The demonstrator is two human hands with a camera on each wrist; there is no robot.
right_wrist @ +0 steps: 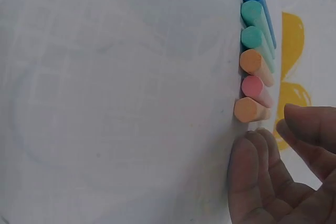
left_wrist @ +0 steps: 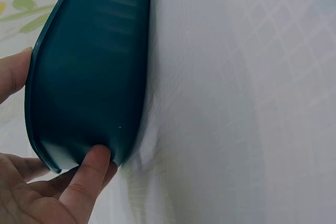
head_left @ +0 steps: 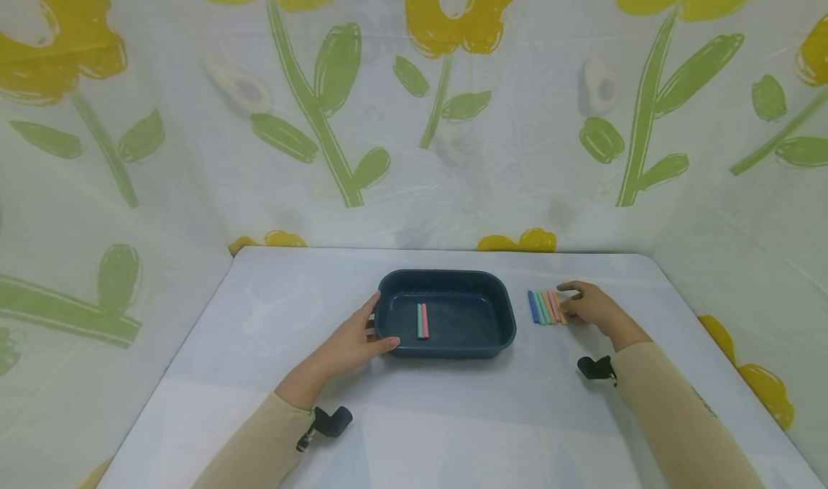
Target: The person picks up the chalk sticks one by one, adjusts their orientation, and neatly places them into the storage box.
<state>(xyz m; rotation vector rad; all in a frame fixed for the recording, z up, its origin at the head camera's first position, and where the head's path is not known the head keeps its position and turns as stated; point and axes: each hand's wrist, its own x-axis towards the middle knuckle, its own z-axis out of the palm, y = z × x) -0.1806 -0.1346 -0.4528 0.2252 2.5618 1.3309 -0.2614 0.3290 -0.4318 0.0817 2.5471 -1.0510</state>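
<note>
Left hand (head_left: 352, 341) grips dark tray (head_left: 446, 282) rim; two chalks (head_left: 422, 321) inside. Right hand (head_left: 591, 305), fingers relaxed, touches chalk row (head_left: 546, 307) right of tray on tabletop (head_left: 453, 410).

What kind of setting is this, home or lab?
Likely a staged recording booth: a white table walled by flower-print sheeting, with only a dark tray and a row of chalk sticks laid out.

Open table (head_left: 453, 417) in front — tray (head_left: 446, 282) blocks the middle, chalk row (head_left: 546, 307) right of it.
</note>
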